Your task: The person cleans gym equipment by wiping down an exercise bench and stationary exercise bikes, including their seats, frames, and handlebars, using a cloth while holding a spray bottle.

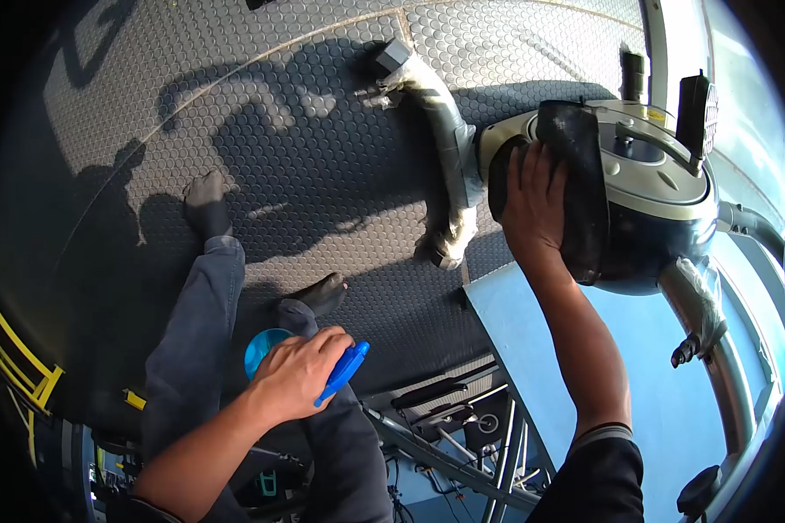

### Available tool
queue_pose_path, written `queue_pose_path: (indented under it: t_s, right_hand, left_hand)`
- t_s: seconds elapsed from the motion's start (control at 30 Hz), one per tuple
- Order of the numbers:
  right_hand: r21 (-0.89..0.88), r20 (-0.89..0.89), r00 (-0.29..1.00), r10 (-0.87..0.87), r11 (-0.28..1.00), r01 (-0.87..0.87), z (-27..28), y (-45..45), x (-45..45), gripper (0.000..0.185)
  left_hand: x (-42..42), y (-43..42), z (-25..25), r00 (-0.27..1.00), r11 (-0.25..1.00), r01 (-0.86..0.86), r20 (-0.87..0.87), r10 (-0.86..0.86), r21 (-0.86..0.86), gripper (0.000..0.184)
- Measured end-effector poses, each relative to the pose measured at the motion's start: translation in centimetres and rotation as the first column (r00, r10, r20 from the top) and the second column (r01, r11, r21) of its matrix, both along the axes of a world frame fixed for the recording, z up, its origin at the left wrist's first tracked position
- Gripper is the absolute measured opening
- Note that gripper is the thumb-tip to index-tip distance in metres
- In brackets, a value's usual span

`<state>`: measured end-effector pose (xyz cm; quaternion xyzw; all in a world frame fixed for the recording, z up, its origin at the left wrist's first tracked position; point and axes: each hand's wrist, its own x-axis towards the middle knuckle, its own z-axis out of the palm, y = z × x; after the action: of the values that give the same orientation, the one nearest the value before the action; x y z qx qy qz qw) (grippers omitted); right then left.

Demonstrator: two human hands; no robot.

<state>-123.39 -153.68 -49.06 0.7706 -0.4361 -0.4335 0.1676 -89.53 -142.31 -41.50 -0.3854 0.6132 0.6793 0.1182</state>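
Observation:
My left hand (295, 370) is wrapped round a spray bottle with a blue trigger head (344, 373). Part of the bottle's teal body (263, 347) shows behind the knuckles, above my legs. On the right, my right hand (536, 205) lies flat with fingers stretched out on a black cloth (586, 174). That cloth drapes over the side of a rounded machine housing (658, 235), dark below with a cream top, which looks like part of an exercise machine. The palm side of the right hand is hidden.
A support foot bar (453, 148), partly wrapped in plastic, stands left of the housing on textured dark matting (323, 209). A pedal (694, 118) sticks up at the right. Below are a light-blue surface (532, 322), metal tubes and cables. Yellow rails (26, 370) stand at far left.

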Motion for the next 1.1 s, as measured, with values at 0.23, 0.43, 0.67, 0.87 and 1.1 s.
queue_pose_path:
  t_s: [0.23, 0.43, 0.67, 0.87, 1.1]
  right_hand:
    - [0.256, -0.123, 0.992, 0.038, 0.967, -0.006, -14.8, 2.3, -4.7, 0.055]
    - [0.458, 0.658, 0.062, -0.751, 0.463, 0.759, -17.2, 3.2, -1.8, 0.056]
    - [0.432, 0.701, 0.263, -0.663, 0.688, 0.583, -5.3, 0.5, -0.2, 0.051]
    - [-0.155, 0.166, 0.859, -0.484, 0.848, 0.508, 10.4, -6.3, -0.4, 0.066]
    - [0.018, -0.285, 0.875, -0.392, 0.910, 0.414, -9.9, -6.1, -0.6, 0.059]
  left_hand:
    - [2.3, -0.2, 0.0, 1.000, 0.999, -0.005, -0.005, 0.005, -0.048, 0.066]
    - [2.5, -0.5, 0.2, 0.999, 1.000, 0.005, -0.052, -0.007, -0.031, 0.068]
    - [2.2, -0.6, 0.4, 0.999, 0.996, 0.014, -0.049, -0.019, -0.092, 0.063]
    - [3.0, -1.4, 0.1, 0.997, 0.997, -0.047, -0.060, 0.043, -0.058, 0.060]
    - [4.6, -2.3, -0.5, 1.000, 0.999, -0.009, 0.012, 0.009, -0.043, 0.059]
